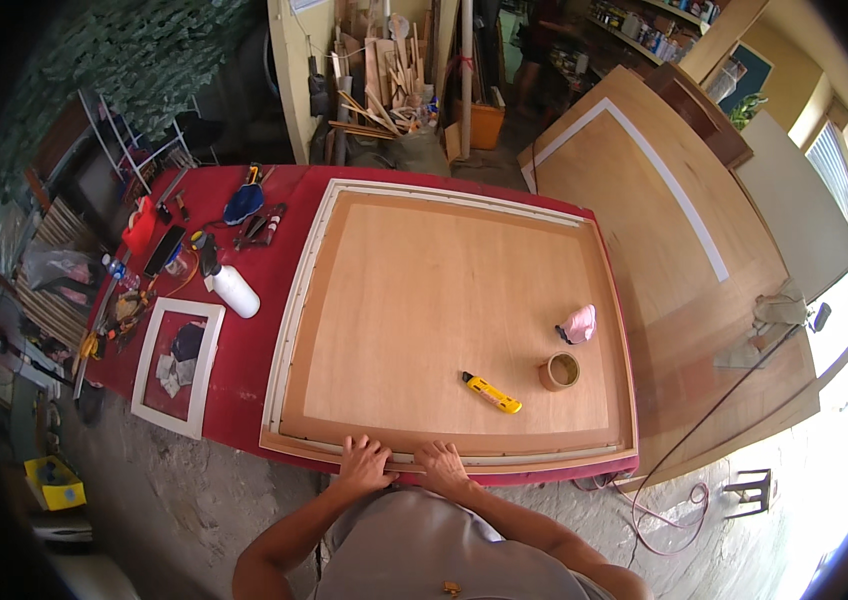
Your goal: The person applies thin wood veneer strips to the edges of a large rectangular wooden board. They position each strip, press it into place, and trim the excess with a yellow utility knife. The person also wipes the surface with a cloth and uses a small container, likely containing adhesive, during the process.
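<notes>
Plywood panel: large framed plywood panel lies flat on red table
Left hand: fingers spread, pressing panel's near trim
Right hand: same, just beside

On your red workbench, left side: a small white-painted wooden frame, a white plastic glue bottle lying flat, a blue cloth, a red container. A yellow utility knife, a brown tape roll and a pink rag lie near one another. To your right leans a large plywood sheet with white strips.
</notes>
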